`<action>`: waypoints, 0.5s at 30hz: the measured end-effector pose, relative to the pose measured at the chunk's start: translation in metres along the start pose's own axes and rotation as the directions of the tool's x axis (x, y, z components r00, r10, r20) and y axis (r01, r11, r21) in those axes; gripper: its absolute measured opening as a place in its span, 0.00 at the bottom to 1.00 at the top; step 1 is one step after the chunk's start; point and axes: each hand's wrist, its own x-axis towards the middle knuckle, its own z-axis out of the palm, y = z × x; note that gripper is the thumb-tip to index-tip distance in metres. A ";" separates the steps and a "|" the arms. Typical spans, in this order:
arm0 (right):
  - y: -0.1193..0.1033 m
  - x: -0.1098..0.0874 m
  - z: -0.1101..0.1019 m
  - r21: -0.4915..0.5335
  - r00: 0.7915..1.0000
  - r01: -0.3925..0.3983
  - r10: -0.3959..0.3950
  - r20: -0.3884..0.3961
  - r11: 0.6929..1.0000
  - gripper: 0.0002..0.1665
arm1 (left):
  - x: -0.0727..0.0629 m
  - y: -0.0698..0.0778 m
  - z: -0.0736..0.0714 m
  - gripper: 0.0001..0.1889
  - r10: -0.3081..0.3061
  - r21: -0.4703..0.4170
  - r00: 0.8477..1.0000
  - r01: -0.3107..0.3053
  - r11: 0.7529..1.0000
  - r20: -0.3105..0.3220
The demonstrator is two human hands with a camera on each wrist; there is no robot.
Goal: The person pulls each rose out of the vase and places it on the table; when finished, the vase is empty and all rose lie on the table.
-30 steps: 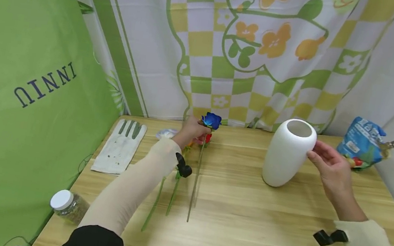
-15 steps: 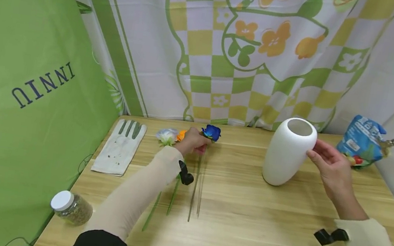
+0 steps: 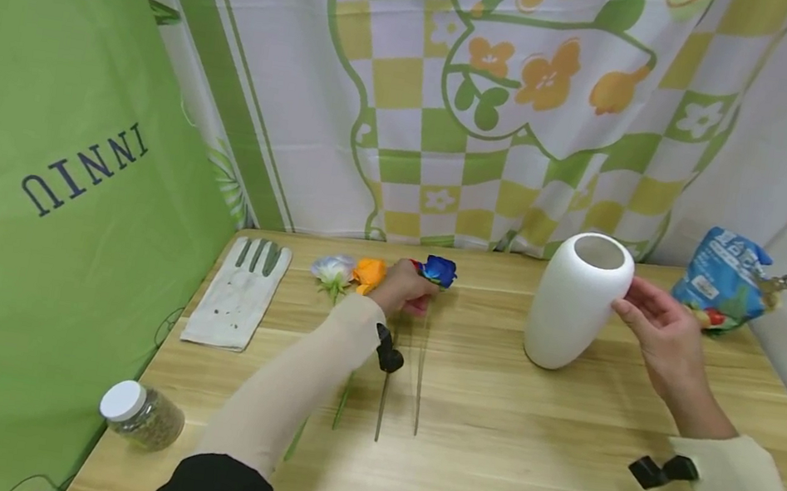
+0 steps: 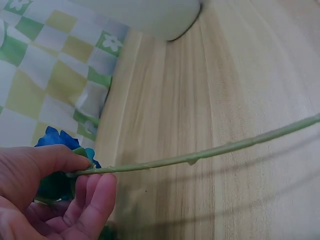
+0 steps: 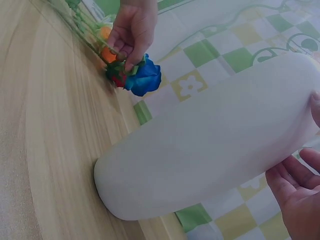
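Note:
My left hand (image 3: 404,287) pinches the stem of a blue rose (image 3: 439,270) between thumb and fingers, just below the bloom. The green stem (image 4: 200,155) stretches away over the tabletop in the left wrist view. Beside that hand lie an orange rose (image 3: 369,272) and a white flower (image 3: 334,271). A red rose (image 5: 118,80), mostly hidden behind the hand in the head view, shows under the blue one in the right wrist view. A tall white vase (image 3: 573,313) stands on the table, its mouth facing up. My right hand (image 3: 667,338) grips its right side near the top.
A white work glove (image 3: 235,299) lies at the back left of the wooden table (image 3: 482,476). Nearer on the left is a jar (image 3: 146,416) with a white lid. Behind the right hand stands a blue bag (image 3: 724,279), and a patterned curtain (image 3: 445,144) hangs along the back.
My left hand has come down and moved rightward with the blue rose, uncovering the orange rose and white flower. The right hand stays at the vase.

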 end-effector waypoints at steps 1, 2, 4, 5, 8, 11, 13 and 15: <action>0.000 0.000 0.000 0.002 1.000 0.003 -0.003 0.001 1.000 0.21 | 0.000 0.001 0.002 0.09 0.001 0.010 1.000 -0.001 1.000 -0.010; 0.000 0.001 0.000 0.002 1.000 0.006 -0.006 0.002 1.000 0.21 | 0.000 0.001 0.003 0.09 0.002 0.018 1.000 -0.001 1.000 -0.021; 0.000 0.001 0.000 0.006 1.000 0.006 -0.006 0.005 1.000 0.21 | 0.001 0.002 0.006 0.09 -0.005 0.038 0.999 0.007 0.999 -0.047; 0.000 0.001 0.000 0.003 1.000 0.005 -0.005 0.006 1.000 0.21 | 0.001 0.002 0.007 0.09 -0.011 0.044 0.998 0.013 0.999 -0.058; 0.000 0.000 -0.001 0.003 1.000 0.001 -0.001 0.008 1.000 0.21 | 0.001 0.002 0.010 0.10 -0.029 0.063 0.996 0.035 0.997 -0.084; 0.000 0.000 -0.001 0.008 1.000 0.000 0.000 0.011 1.000 0.21 | 0.002 0.002 0.011 0.12 -0.041 0.078 0.995 0.049 0.996 -0.094; 0.000 -0.001 -0.001 0.015 1.000 0.003 -0.003 0.013 1.000 0.21 | 0.005 0.001 0.011 0.13 -0.042 0.091 0.995 0.050 0.995 -0.093; 0.000 -0.001 -0.002 0.018 1.000 0.004 -0.004 0.015 1.000 0.21 | 0.007 -0.001 0.011 0.13 -0.039 0.102 0.995 0.048 0.994 -0.090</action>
